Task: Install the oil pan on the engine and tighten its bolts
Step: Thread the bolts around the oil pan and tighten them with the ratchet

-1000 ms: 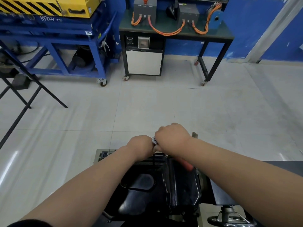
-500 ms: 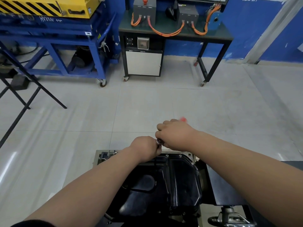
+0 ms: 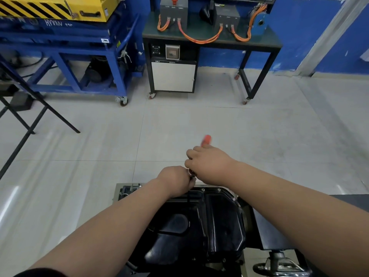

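Observation:
A black oil pan [image 3: 219, 220] lies on the engine at the bottom centre, with small bolts [image 3: 203, 189] showing along its far flange. My right hand [image 3: 207, 162] grips a ratchet wrench whose red handle end [image 3: 206, 139] sticks out beyond my fingers, pointing away from me. The wrench's metal head [image 3: 191, 172] sits between my two hands, above the pan's far edge. My left hand [image 3: 175, 180] is curled around the socket part below that head; the socket itself is hidden.
The engine stand's handwheel [image 3: 279, 268] is at the bottom right. Pale tiled floor [image 3: 99, 146] stretches ahead. A blue wheeled frame [image 3: 69, 56] with a yellow machine stands far left, and a black bench [image 3: 211, 41] with orange cables far centre. Black folding legs [image 3: 26, 116] stand at the left.
My right hand has swung the wrench handle away from me, from over the pan to pointing out over the floor. My left hand stayed at the wrench head.

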Demonstrator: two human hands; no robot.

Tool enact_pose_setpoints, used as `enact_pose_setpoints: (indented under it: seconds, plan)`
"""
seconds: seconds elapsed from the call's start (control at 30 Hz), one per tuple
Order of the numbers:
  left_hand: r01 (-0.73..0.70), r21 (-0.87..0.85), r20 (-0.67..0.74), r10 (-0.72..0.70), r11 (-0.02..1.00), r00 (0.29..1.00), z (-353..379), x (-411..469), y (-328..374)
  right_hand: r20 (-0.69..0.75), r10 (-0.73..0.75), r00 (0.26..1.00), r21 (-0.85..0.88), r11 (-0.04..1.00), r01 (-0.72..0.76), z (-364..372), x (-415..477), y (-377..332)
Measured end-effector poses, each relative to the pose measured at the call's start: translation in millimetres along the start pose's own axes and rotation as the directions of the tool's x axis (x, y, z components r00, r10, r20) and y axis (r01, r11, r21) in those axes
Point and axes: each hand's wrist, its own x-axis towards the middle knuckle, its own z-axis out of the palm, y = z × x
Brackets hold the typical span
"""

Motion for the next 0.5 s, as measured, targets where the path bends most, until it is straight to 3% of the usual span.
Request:
enact_pose_setpoints:
  seconds: [0.17, 0.37, 0.5]
  plan:
    - [0.121, -0.132, 0.109, -0.107, 0.984, 0.988, -4.0, -0.8, -5.1, 0.165, 0.252, 0.953, 0.202, 0.937, -0.283, 2.4, 3.7, -16.7]
    - [0.011, 0.002, -0.012, -0.011, 1.000, 1.000, 4.6, -1.2, 0.2, -0.016, -0.028, 0.999, 0.045, 0.999, 0.029, -1.1, -2.8, 1.9]
    - [0.122, -0.100, 0.054, -0.117, 0.987, 0.992, 0.6, -0.9, -3.3, 0.041, 0.158, 0.987, 0.101, 0.982, -0.161, -0.5, 0.5, -12.9]
